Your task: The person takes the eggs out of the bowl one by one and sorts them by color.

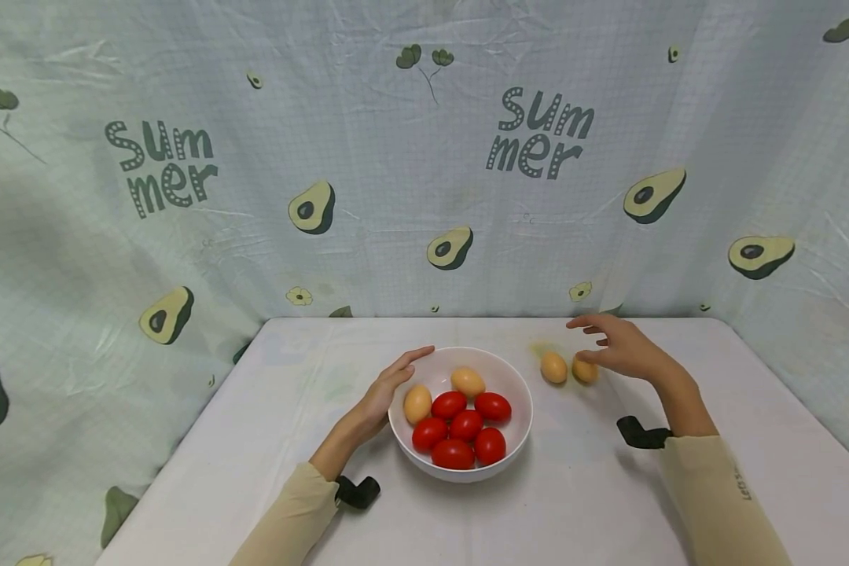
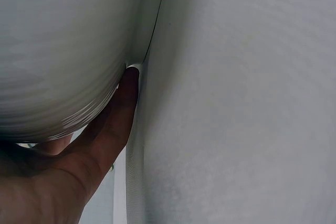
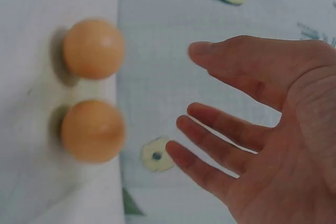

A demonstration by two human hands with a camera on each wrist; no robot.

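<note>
A white bowl [image 1: 464, 474] stands on the table, holding two light-brown eggs [image 1: 468, 382] and several glossy red egg-shaped pieces [image 1: 466, 425]. My left hand [image 1: 380, 397] rests along the bowl's left side with its fingers extended; in the left wrist view the fingers [image 2: 126, 100] lie against the outer wall. To the bowl's right, two more brown eggs [image 1: 554, 368] lie side by side on the table. My right hand [image 1: 626, 346] hovers over the right-hand one, partly hiding it in the head view. Its fingers [image 3: 210, 174] are spread and hold nothing.
A white cloth covers the table [image 1: 573, 503]. Behind it and at both sides hangs a pale curtain [image 1: 382, 157] printed with avocados and lettering. A faint yellowish stain [image 1: 541, 347] marks the cloth behind the loose eggs. Black straps [image 1: 642, 434] sit on both wrists.
</note>
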